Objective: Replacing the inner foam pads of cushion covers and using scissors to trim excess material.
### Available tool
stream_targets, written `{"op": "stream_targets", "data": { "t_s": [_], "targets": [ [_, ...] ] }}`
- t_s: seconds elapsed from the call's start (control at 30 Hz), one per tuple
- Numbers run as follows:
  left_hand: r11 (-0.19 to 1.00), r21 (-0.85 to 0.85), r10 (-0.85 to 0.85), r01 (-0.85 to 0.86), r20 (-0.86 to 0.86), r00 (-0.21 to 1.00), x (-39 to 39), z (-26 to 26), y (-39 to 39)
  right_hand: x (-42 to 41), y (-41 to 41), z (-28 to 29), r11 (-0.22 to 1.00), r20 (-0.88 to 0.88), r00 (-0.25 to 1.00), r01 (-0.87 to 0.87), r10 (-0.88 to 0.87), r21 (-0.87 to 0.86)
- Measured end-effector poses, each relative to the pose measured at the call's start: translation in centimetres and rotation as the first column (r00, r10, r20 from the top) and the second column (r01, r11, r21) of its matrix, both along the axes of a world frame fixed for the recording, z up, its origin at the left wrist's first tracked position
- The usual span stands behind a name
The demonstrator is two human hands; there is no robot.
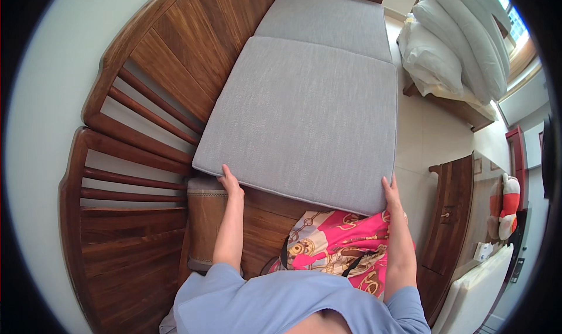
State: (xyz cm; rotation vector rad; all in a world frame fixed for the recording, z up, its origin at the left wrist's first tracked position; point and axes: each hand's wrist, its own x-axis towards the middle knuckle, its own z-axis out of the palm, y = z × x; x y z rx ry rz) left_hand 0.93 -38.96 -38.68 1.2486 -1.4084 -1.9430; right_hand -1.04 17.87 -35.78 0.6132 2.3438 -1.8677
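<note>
A large grey fabric seat cushion [303, 119] with piped edges lies on the wooden bench in front of me. My left hand [230, 184] grips its near edge close to the left corner, thumb on top and fingers hidden underneath. At the near right corner my right hand [392, 195] holds the cushion's side, thumb uppermost. Beyond it, a second grey cushion [325, 20] meets its far edge. Below the near edge, bare wooden seat boards [268, 211] show. A pink patterned cloth [342, 242] with black straps lies partly under my right forearm.
The slatted wooden backrest [175, 57] runs along the left wall. A brown bolster [206, 224] stands beside my left forearm. To the right are a wooden coffee table [452, 215] with a plush toy [509, 206] on it, and white wrapped cushions [456, 49] piled on another seat.
</note>
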Motion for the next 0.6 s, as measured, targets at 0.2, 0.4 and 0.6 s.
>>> {"op": "stream_targets", "data": {
  "t_s": [0.2, 0.4, 0.6],
  "targets": [
    [0.978, 0.012, 0.205, -0.209, 0.127, 0.97, -3.7, -2.0, -1.0, -0.7, -3.2, 3.9, 0.995, -0.118, 0.989, 0.084, -0.091, -0.059],
    [0.947, -0.108, 0.299, -0.304, -0.061, 0.952, -3.3, 0.3, -1.9, -2.6, -5.8, 12.3, 0.994, -0.391, 0.92, 0.056, -0.015, 0.095],
    [0.859, -0.39, 0.374, -0.332, 0.035, 0.927, -3.1, 1.5, -0.6, -2.6, -5.0, 9.6, 0.921, -0.513, 0.855, 0.142, 0.07, 0.364]
  ]
}}
